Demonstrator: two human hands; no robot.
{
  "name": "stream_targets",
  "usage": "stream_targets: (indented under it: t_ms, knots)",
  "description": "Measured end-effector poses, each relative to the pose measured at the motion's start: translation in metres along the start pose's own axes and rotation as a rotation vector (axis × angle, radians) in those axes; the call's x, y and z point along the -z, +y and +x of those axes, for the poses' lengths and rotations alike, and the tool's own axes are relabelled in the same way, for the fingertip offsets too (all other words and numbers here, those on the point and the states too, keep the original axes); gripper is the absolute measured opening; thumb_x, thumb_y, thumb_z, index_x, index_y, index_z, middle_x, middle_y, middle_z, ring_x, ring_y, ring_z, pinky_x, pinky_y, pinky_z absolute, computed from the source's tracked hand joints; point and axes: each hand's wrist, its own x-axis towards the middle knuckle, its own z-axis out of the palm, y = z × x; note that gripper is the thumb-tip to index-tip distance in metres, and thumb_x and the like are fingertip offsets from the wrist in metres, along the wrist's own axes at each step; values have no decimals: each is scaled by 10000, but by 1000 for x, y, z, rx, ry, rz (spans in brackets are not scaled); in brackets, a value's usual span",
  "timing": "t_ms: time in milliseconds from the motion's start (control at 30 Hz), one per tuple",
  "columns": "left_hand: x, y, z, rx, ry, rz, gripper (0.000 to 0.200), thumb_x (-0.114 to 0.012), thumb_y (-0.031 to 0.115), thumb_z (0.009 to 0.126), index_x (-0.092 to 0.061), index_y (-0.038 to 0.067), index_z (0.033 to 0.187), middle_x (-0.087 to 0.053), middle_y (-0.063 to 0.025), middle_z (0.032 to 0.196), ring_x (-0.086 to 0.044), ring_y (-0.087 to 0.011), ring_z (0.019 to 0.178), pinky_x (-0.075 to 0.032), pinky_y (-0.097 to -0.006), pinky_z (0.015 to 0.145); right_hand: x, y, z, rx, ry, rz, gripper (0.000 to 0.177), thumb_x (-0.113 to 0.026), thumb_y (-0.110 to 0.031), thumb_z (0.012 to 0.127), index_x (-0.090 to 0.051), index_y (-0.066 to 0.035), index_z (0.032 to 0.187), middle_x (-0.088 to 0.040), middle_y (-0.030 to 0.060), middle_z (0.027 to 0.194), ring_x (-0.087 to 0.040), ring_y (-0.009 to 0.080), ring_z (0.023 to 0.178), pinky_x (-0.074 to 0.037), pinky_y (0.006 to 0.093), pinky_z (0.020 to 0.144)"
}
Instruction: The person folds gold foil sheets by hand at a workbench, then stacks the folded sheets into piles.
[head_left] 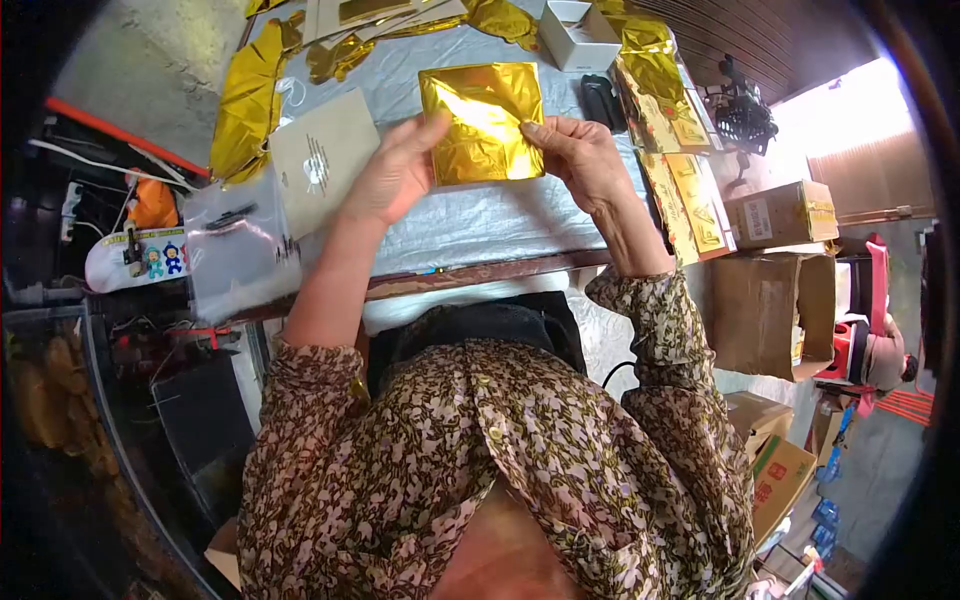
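A shiny gold foil square point(487, 125) is held up over the near part of the table, its wrinkled face catching a bright glare. My left hand point(398, 170) grips its left edge, thumb across the front and fingers behind, partly hidden. On the opposite edge, my right hand point(580, 155) pinches the foil between thumb and fingers. Left of my left hand lies a beige board point(322, 150) with several dark slits and a small silvery patch. Beyond my right hand is a black object point(602, 102) resembling a case.
A pale cloth point(460, 225) covers the table. Gold foil pieces point(245, 105) lie along its left and far sides. A white box point(578, 35) stands at the back right, near printed gold-and-red sheets point(685, 200). Cardboard boxes point(765, 310) stand right; a person point(885, 355) is farther off.
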Motion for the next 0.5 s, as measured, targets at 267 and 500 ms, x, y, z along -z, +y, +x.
stream_targets:
  t_ms: [267, 500]
  knots:
    - [-4, -24, 1, -52, 158, 183, 338, -691, 135, 1011, -623, -27, 1299, -707, -98, 1248, -655, -163, 1151, -492, -341, 1028, 4, 11, 1, 14, 75, -73, 186, -781, -160, 947, -770, 18, 1000, -746, 51, 870, -633, 97, 682, -484, 228, 620]
    - [9, -42, -2, -75, 241, 243, 322, -751, 167, 971, -670, -20, 1220, -730, -87, 1156, -668, -131, 1037, -504, -302, 943, 14, 9, -4, -46, 28, -489, 206, -768, -225, 937, -747, -41, 848, -658, -16, 766, -571, 77, 710, -439, 238, 660]
